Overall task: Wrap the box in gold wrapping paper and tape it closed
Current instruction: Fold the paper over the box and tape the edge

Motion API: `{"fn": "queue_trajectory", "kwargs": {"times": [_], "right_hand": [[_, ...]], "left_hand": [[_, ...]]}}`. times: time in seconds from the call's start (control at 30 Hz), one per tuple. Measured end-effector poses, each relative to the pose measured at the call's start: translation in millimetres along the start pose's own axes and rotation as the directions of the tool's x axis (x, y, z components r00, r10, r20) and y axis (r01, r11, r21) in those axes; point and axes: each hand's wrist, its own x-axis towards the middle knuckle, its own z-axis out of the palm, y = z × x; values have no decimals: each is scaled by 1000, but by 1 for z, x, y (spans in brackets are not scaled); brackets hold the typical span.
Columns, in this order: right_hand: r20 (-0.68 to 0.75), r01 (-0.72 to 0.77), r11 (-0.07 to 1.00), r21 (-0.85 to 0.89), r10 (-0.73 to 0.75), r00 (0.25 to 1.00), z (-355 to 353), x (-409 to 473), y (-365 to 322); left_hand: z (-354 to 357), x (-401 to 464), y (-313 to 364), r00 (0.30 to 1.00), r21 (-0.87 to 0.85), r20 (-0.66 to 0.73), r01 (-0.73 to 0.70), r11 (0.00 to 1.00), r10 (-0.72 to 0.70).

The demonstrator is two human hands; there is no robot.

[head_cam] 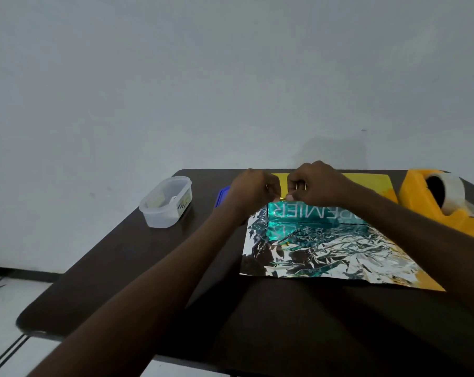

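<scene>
A teal box (312, 212) with white lettering lies on the wrapping paper (333, 257), whose silver inner side faces up and mirrors the box. The paper's gold side shows at the far edge (366, 180) folded over the box top. My left hand (253, 190) and my right hand (316, 183) sit side by side on the box's far top edge, fingers curled, pinching the gold paper there. What lies under the fingers is hidden.
A yellow tape dispenser (431, 205) with a clear tape roll (448, 193) stands at the right. A clear plastic container (166, 202) sits at the left, a blue lid (221, 195) beside my left hand. The dark table (148, 268) ends near the wall.
</scene>
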Motion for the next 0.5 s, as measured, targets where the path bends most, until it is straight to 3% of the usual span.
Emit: {"fn": "queue_trajectory", "kwargs": {"times": [0.17, 0.5], "right_hand": [[49, 10, 996, -91, -5, 999, 3, 7, -3], [-1, -39, 989, -141, 39, 999, 15, 13, -4]], "left_hand": [[0, 1, -3, 1000, -13, 0, -11, 1000, 11], [3, 5, -8, 1000, -13, 17, -20, 1000, 20]]}}
